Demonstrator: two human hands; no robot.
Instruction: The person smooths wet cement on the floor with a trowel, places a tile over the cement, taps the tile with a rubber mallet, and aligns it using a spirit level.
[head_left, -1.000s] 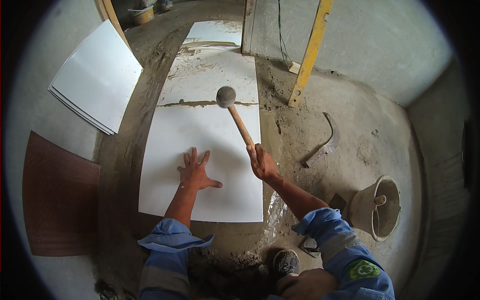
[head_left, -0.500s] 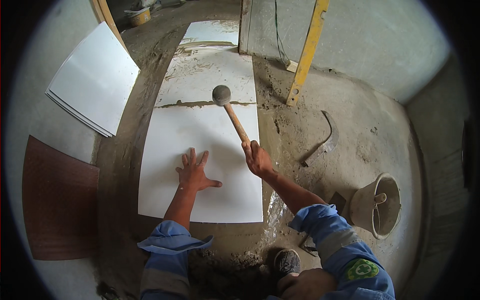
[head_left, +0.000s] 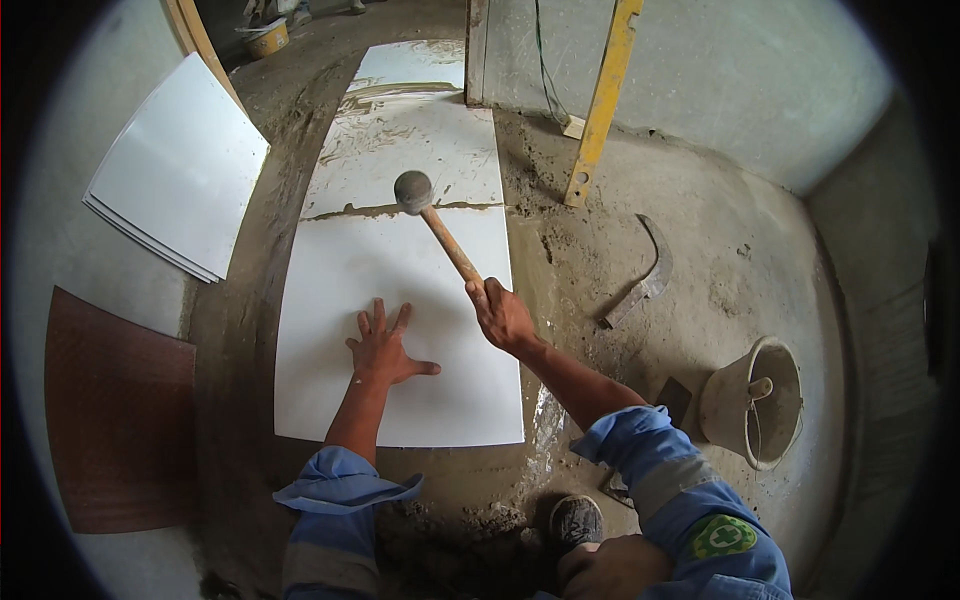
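My left hand [head_left: 382, 352] lies flat with spread fingers on a large white floor tile [head_left: 440, 412]. My right hand [head_left: 502, 318] is wrapped round the wooden handle of a rubber mallet [head_left: 450, 243]. The mallet's dark round head is over the far edge of this tile; whether it touches the surface I cannot tell. Just beyond that edge, a mortar-filled joint [head_left: 375, 211] separates it from a second white tile [head_left: 425, 150], which is smeared with mortar. Another smeared white tile [head_left: 420, 62] lies farther off.
Several white tiles [head_left: 175, 165] and a brown tile [head_left: 120, 415] lean at the left wall. On the right are a yellow spirit level [head_left: 603, 105], a sickle [head_left: 655, 272] and a bucket [head_left: 727, 405]. A yellow tub [head_left: 268, 42] stands at the far left.
The mallet and my right hand have shifted a little to the left. My left hand stays spread on the same tile. The whole view has turned slightly.
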